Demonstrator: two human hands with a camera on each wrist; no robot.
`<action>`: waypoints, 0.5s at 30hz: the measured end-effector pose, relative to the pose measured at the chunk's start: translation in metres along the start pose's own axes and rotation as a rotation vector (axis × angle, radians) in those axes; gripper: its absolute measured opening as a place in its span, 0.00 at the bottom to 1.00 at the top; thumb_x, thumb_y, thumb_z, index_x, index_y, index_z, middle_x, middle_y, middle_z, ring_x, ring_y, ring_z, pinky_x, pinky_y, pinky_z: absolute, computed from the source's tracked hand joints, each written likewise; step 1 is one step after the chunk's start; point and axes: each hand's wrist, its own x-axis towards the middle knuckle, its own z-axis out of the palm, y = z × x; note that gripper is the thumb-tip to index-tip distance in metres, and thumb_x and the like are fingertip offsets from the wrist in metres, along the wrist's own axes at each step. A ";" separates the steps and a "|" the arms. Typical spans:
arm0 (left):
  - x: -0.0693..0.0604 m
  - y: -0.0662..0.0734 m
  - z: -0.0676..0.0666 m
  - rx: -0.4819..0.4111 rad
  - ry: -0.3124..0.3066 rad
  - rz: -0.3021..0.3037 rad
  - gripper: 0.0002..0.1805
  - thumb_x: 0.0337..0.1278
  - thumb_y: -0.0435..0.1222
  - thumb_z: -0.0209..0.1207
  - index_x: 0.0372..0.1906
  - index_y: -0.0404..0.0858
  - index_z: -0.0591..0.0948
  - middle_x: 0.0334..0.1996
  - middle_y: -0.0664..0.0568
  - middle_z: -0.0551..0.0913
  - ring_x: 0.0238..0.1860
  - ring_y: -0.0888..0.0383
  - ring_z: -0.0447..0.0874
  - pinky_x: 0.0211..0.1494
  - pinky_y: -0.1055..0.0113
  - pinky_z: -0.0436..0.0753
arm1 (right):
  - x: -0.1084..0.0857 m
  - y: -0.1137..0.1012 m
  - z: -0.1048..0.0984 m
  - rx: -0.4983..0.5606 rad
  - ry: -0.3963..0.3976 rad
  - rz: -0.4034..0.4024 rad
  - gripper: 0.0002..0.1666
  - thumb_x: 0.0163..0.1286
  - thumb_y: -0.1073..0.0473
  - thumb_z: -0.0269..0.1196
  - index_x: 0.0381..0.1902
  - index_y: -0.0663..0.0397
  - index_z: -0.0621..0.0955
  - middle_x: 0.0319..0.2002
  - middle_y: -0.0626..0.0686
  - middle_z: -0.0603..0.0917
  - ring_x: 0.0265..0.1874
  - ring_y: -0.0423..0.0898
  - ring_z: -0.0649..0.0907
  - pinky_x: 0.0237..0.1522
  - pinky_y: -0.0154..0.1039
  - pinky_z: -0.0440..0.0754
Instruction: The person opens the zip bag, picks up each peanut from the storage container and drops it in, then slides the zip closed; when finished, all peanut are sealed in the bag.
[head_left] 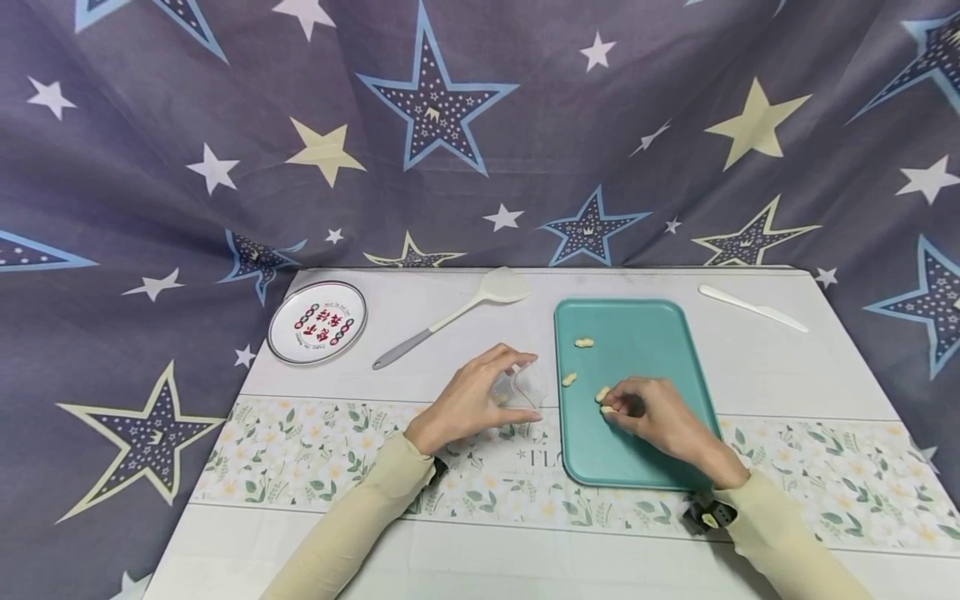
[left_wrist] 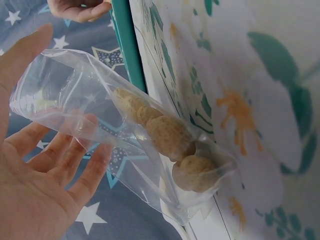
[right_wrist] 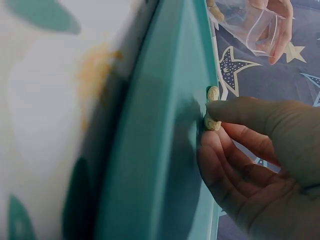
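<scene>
A clear plastic bag with several peanuts at its bottom hangs in my left hand. The thumb and fingers curve round the bag's mouth, which stands wide. Over the teal tray, my right hand pinches a peanut between thumb and fingertips. Right beside that one lies another peanut, close to the fingers. Farther left on the tray are a peanut near the edge and a peanut higher up.
Left of the tray lies a spatula with a grey handle end. A round white plate with red print is at the far left. At the right rests a white knife. A starry curtain hangs behind the table.
</scene>
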 end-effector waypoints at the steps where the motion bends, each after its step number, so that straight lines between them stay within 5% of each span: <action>1: 0.000 0.000 0.000 0.001 0.000 0.001 0.43 0.48 0.57 0.77 0.71 0.49 0.77 0.56 0.52 0.84 0.52 0.61 0.81 0.53 0.62 0.85 | 0.000 -0.001 0.000 0.004 0.001 0.001 0.07 0.61 0.67 0.76 0.37 0.53 0.89 0.30 0.45 0.88 0.29 0.35 0.83 0.33 0.32 0.85; 15: -0.001 0.002 0.000 -0.004 -0.001 -0.002 0.43 0.48 0.57 0.78 0.71 0.50 0.77 0.57 0.52 0.84 0.52 0.61 0.81 0.54 0.62 0.85 | 0.010 -0.015 -0.002 0.036 0.004 -0.013 0.07 0.63 0.65 0.74 0.38 0.49 0.89 0.30 0.42 0.87 0.30 0.35 0.83 0.36 0.32 0.86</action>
